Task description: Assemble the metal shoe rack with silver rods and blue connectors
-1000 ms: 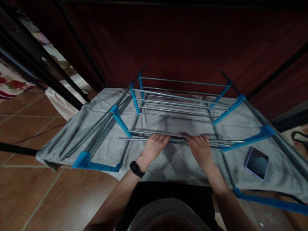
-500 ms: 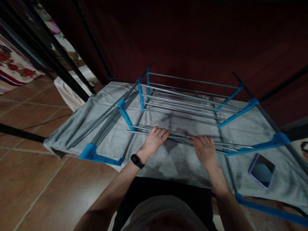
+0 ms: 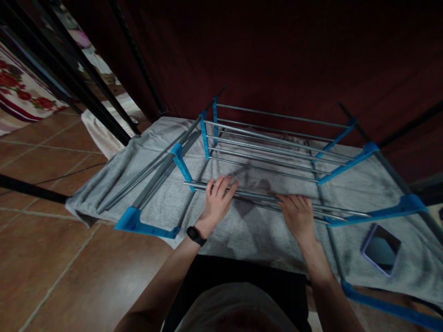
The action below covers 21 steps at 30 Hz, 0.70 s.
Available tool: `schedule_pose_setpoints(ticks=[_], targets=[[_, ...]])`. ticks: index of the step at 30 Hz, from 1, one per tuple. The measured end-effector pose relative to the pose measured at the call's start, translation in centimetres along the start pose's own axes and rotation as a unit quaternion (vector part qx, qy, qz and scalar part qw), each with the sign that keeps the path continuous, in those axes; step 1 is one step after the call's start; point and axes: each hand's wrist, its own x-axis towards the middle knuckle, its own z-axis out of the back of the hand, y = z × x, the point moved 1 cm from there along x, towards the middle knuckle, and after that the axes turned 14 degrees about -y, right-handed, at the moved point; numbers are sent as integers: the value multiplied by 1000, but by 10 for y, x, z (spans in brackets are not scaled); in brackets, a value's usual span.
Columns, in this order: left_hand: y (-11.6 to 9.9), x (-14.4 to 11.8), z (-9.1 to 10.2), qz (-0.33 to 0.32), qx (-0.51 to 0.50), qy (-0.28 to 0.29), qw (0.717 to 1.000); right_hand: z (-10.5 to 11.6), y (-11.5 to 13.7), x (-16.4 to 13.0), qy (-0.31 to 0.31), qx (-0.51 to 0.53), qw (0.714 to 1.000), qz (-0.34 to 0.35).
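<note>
A grey metal rack with bright blue plastic joints [image 3: 365,151] lies on a grey towel [image 3: 242,233] spread on the floor. Several loose metal rods [image 3: 258,197] lie across its near side. My left hand [image 3: 216,201], a black watch on its wrist, rests on the left part of the rods with its fingers spread and raised. My right hand [image 3: 298,214] lies palm down on the same rods further right, fingers together over them. The rack's fixed bars [image 3: 273,150] run parallel just beyond both hands.
A phone [image 3: 381,249] lies face up on the towel at the right. Black poles [image 3: 86,103] slant across the upper left, with a floral cloth [image 3: 20,87] behind them. Brown floor tiles [image 3: 51,276] lie left of the towel. A dark red curtain [image 3: 277,55] hangs behind the rack.
My left hand's fingers have opened and lifted off the rods, where they were curled over them before. The view has shifted slightly left. My right hand has stayed on the rods.
</note>
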Motion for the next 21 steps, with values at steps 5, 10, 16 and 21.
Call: schedule_pose_setpoints(ticks=[5,10,16,21], targets=[[16,-23,9,171,-35,-211,962,-2,0,2,-3,-6,1000,-4],[47,-38,3,404,-101,-332,846,-1,1,4,-12,-6,1000,1],[79,-26,-5,488,-193,-341,780,0,1,7,-15,-8,1000,-11],[89,-5,-2,492,-208,-368,761,1,0,9,-16,-2,1000,-13]])
